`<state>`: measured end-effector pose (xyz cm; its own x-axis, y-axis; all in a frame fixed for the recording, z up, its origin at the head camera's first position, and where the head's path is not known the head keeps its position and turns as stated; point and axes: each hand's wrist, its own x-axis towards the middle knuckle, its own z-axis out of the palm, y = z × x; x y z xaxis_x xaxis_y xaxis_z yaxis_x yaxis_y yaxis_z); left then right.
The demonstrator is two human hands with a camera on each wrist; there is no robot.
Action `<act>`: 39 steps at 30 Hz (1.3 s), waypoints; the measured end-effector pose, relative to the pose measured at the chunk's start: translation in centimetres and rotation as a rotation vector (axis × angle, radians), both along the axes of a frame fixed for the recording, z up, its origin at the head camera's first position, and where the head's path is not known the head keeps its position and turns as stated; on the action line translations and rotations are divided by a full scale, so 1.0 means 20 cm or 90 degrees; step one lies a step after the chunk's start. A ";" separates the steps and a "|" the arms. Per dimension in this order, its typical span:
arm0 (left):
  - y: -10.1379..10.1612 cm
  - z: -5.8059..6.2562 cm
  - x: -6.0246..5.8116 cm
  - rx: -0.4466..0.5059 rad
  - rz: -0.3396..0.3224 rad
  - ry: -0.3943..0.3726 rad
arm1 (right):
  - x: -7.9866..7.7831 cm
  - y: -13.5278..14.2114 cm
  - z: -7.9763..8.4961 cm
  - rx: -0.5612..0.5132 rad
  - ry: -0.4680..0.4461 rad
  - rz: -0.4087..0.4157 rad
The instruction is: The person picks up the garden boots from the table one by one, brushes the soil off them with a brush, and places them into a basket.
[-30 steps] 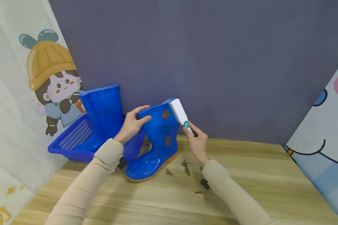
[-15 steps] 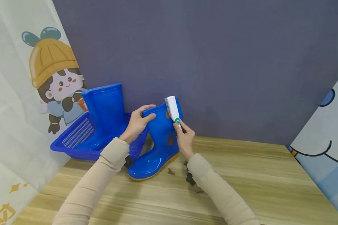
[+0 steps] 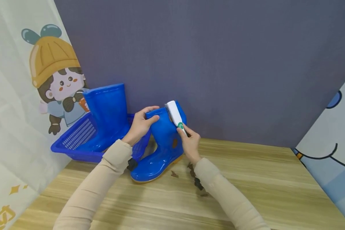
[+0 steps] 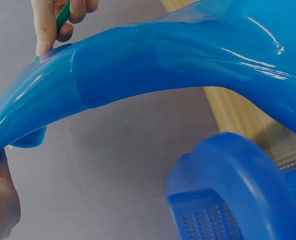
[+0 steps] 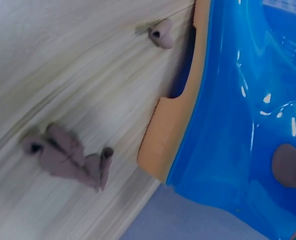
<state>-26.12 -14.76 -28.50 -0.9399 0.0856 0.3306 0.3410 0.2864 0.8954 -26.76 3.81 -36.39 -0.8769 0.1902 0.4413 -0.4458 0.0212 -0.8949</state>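
A blue rain boot (image 3: pixel 158 159) with a tan sole (image 5: pixel 170 130) stands on the table, toe toward the lower left. My left hand (image 3: pixel 139 126) grips the front of its top rim, thumb outside. In my right hand (image 3: pixel 190 143) is a white-headed brush (image 3: pixel 174 113) with a green spot on its handle. The bristles face left, against the upper shaft just below the rim. They mostly cover a brown patch there. Lower on the shaft, a second brown patch (image 5: pixel 289 166) shows in the right wrist view. In the left wrist view the shaft (image 4: pixel 133 65) spans between both hands.
A second blue boot (image 3: pixel 106 111) stands in a purple-blue slotted basket (image 3: pixel 86 156) just left of the held boot. Several brown curled flakes (image 5: pixel 63 157) lie on the wooden table (image 3: pixel 253 185) by the sole. A grey wall panel (image 3: pixel 233 70) rises behind.
My right hand has brought the brush leftward from the boot's back edge onto the upper brown patch, then tilted it slightly left. My left hand keeps its grip on the rim.
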 end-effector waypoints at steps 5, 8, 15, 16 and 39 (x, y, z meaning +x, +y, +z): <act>-0.01 -0.01 0.00 0.001 0.014 -0.012 | -0.01 0.02 -0.03 0.027 -0.015 0.002; -0.02 -0.01 0.00 0.005 0.028 -0.016 | -0.01 0.04 -0.04 0.033 -0.030 0.011; -0.08 -0.02 -0.02 0.058 0.061 -0.019 | 0.06 0.08 -0.02 0.041 -0.054 0.028; -0.09 -0.02 -0.02 0.062 0.061 -0.020 | 0.06 0.08 -0.02 0.044 -0.058 0.027; -0.01 -0.02 -0.01 0.064 0.039 -0.027 | 0.04 0.15 0.01 0.001 0.031 -0.023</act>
<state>-26.23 -15.02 -28.91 -0.9559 -0.0048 0.2937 0.2859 0.2134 0.9342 -26.01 6.82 -36.16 -0.8474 0.2205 0.4830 -0.4870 0.0394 -0.8725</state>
